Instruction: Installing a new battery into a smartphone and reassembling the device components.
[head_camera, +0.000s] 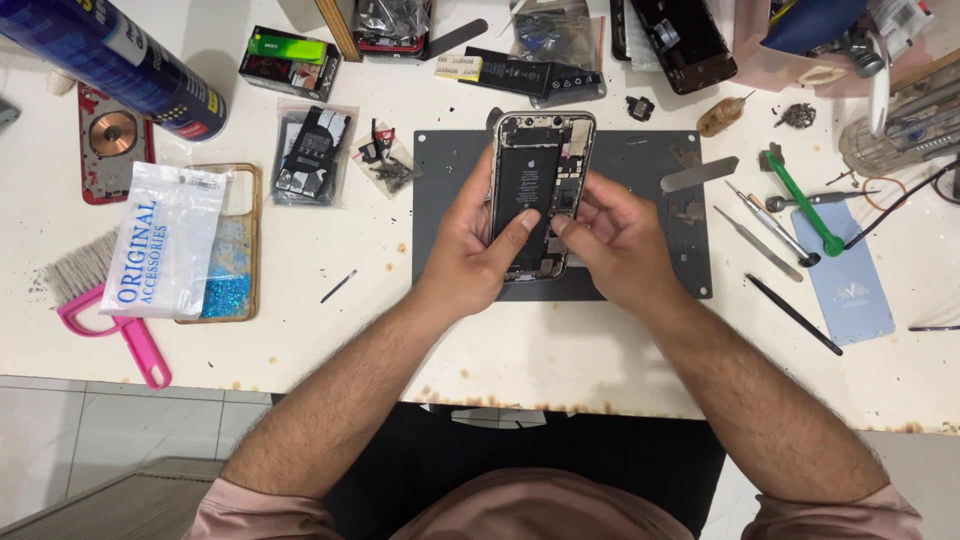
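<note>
The opened black smartphone with exposed battery (538, 190) lies lengthwise away from the person on the grey rubber mat (640, 165), gripped by the left hand (478, 245) at its left edge while the right hand (612, 235) pinches beside the battery.

A white worktable (300, 330) filled most of the view, its top scuffed and dotted with small dark specks. Along its near edge the surface was chipped and stained with rusty brown marks. A dark grey mat (650, 230) lay flat on the table's middle. Below the table's edge, at the left, the floor (90, 420) was laid with pale, glossy tiles with thin grout lines. A grey ribbed surface (110, 500) showed in the bottom left corner, what it was could not be told. The light was even and bright, casting only soft shadows on the tabletop.
</note>
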